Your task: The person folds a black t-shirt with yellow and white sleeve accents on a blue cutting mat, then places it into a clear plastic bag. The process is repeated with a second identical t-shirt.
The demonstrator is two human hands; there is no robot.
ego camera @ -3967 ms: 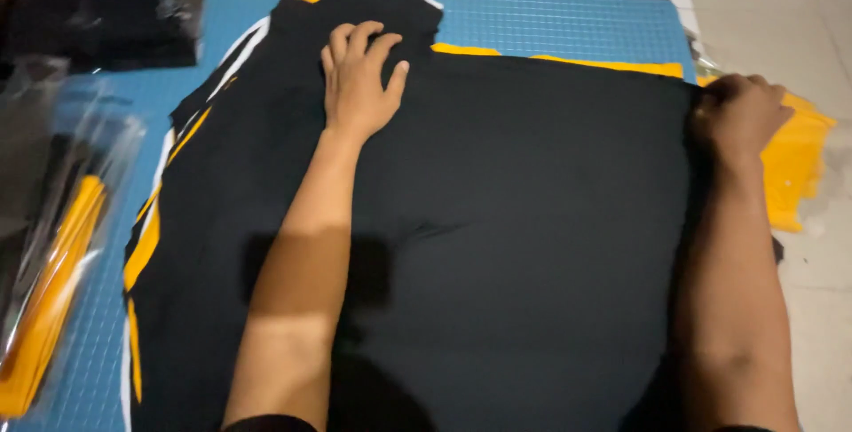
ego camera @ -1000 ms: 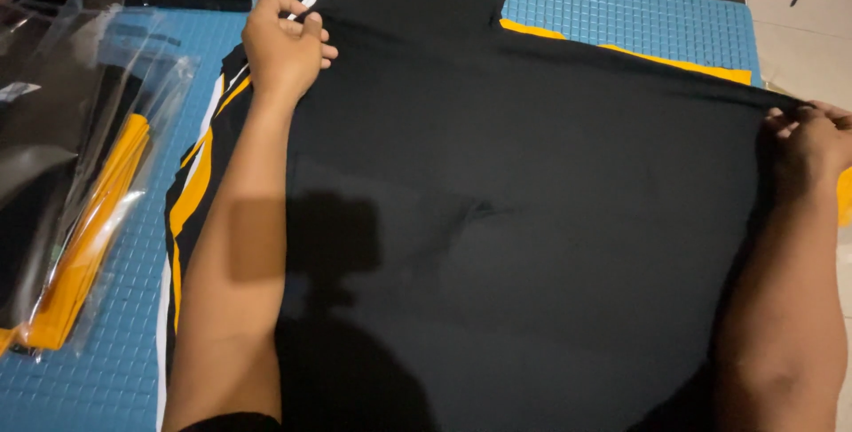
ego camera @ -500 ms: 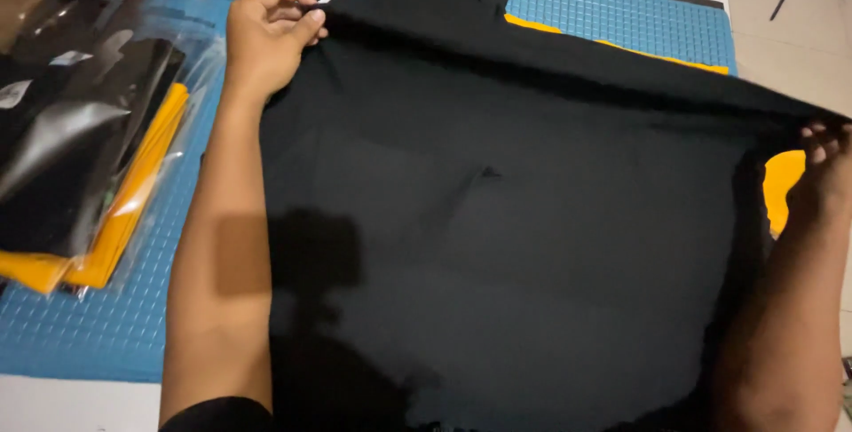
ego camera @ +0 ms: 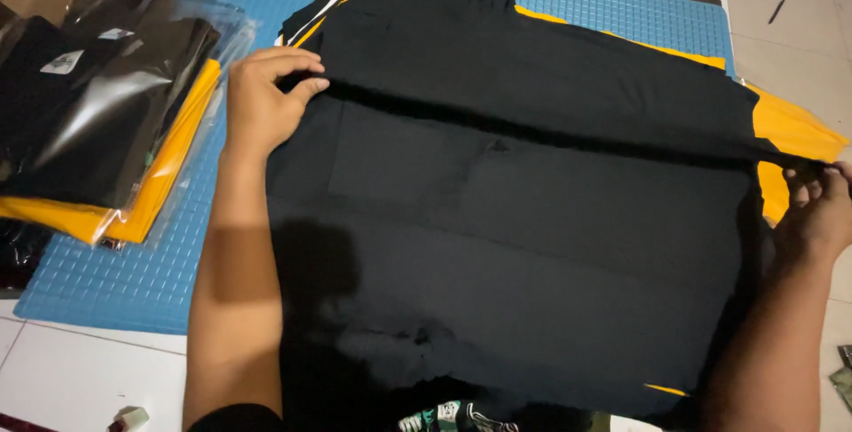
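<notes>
Left hand (ego camera: 264, 105) and right hand (ego camera: 821, 210) pinch black garment (ego camera: 532, 210) fold edges, fingers closed. Uneven pull could skew the crease.

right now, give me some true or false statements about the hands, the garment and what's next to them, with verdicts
1. The left hand pinches a fold of the black garment. True.
2. The right hand lies flat on the middle of the garment. False: it grips the fold at the garment's right edge.
3. The garment lies on a blue gridded mat. True.
4. The plastic-bagged clothes sit to the right of the garment. False: they are stacked on the left.
5. The garment shows orange trim. True.
</notes>
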